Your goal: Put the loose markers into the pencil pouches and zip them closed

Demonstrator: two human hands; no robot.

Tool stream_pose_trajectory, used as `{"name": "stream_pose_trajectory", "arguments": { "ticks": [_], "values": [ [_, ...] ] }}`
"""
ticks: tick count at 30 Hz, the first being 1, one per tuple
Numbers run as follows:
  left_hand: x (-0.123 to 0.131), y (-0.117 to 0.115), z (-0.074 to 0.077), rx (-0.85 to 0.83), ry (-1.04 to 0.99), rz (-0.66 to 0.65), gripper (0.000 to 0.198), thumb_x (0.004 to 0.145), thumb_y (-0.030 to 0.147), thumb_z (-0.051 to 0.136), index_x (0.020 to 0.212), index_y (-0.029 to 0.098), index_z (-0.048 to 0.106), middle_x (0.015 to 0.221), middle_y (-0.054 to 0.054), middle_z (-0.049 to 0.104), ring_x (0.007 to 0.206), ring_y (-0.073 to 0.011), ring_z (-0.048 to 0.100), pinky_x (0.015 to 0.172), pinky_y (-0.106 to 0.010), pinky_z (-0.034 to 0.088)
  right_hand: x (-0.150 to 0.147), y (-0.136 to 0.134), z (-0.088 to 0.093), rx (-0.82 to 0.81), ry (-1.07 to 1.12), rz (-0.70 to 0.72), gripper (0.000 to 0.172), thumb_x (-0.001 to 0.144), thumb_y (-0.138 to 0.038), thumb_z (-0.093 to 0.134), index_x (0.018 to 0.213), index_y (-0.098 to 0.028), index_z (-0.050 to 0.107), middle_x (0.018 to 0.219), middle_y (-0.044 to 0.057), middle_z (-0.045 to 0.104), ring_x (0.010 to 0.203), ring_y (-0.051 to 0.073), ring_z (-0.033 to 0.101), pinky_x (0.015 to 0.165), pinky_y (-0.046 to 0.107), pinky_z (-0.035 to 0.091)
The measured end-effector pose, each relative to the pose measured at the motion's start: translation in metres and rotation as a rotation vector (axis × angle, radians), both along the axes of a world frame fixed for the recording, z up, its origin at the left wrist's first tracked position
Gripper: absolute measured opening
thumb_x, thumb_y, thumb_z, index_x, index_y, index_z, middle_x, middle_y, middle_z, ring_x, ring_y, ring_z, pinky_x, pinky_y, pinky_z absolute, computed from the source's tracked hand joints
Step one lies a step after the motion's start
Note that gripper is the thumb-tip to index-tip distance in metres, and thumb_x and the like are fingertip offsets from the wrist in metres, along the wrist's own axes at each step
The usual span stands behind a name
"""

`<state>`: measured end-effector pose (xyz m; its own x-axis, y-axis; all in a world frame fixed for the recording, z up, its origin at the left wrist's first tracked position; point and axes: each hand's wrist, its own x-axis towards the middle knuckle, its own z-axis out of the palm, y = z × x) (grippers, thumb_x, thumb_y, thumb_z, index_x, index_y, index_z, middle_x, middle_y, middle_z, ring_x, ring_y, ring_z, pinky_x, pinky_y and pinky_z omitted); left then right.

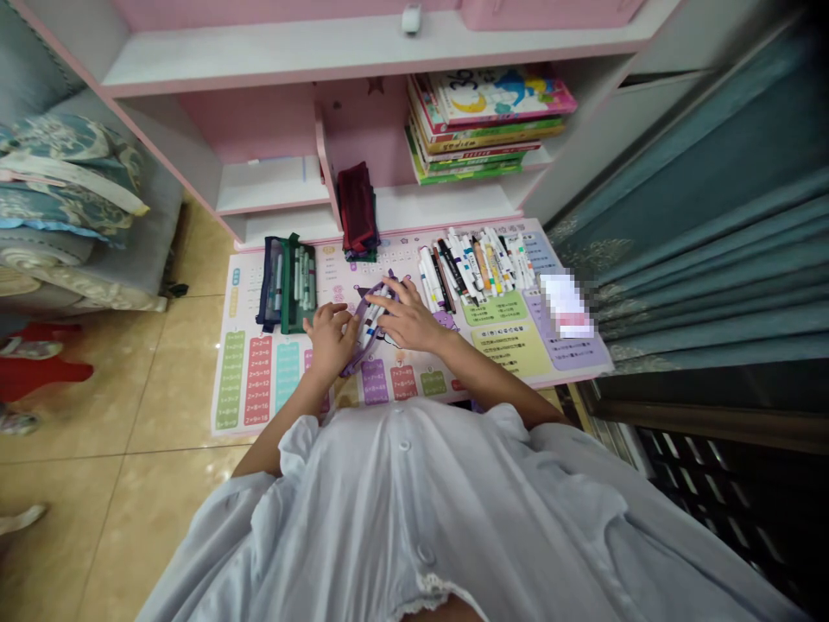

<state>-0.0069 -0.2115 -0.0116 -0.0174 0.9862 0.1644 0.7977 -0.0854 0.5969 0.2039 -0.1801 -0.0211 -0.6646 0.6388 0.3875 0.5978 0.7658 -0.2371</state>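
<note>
Purple pencil case near centre: soft matt cloth. Markers far right: smooth glossy plastic. Desk mat: slick printed plastic, slight sheen. Green pencil case left: woven cloth, matt. Book covers far: glossy paper. Floor tiles left: polished, reflective. Curtain right: matt cloth.

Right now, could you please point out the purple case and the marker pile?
purple case [355, 352]: head view, on its lower purple rim.
marker pile [476, 263]: head view, middle of the pile.

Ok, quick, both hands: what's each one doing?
Left hand: closed on the edge of the purple pencil case.
Right hand: open, flat across it.
</note>
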Motion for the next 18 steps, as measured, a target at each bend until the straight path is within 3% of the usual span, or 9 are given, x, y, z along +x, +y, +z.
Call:
{"name": "stream_pose_trajectory", "arguments": {
  "ticks": [8,14,18],
  "values": [
    [-0.014,-0.008,0.028,-0.021,0.201,-0.299,0.016,0.094,0.035,0.064,0.091,0.03,0.079,0.134,-0.009,0.066,0.14,-0.0388,0.045,0.111,-0.075,0.022,0.007,-0.028,0.023,0.049,-0.054,0.033,0.018,0.093,-0.016,0.058,0.085,-0.021,0.072,0.145,0.006,0.059,0.151,0.037,0.03,0.119,0.073,0.022],
    [-0.002,-0.004,0.035,0.012,0.231,-0.405,0.017,0.094,0.037,0.064,0.091,0.031,0.08,0.135,-0.009,0.065,0.141,-0.0394,0.043,0.111,-0.077,0.02,0.0,-0.031,0.023,0.017,-0.08,0.002,0.021,0.095,-0.012,0.056,0.094,-0.022,0.075,0.104,0.006,0.075,0.126,0.028,0.054,0.121,0.072,0.016],
    [-0.005,0.0,0.033,0.038,0.17,-0.403,0.017,0.093,0.041,0.066,0.09,0.03,0.079,0.13,-0.009,0.067,0.137,-0.0383,0.047,0.114,-0.075,0.017,-0.005,-0.033,0.024,-0.017,-0.1,-0.074,0.024,0.096,-0.013,0.054,0.095,-0.022,0.075,0.096,0.006,0.075,0.115,0.025,0.055,0.123,0.067,0.013]
  ]
}}
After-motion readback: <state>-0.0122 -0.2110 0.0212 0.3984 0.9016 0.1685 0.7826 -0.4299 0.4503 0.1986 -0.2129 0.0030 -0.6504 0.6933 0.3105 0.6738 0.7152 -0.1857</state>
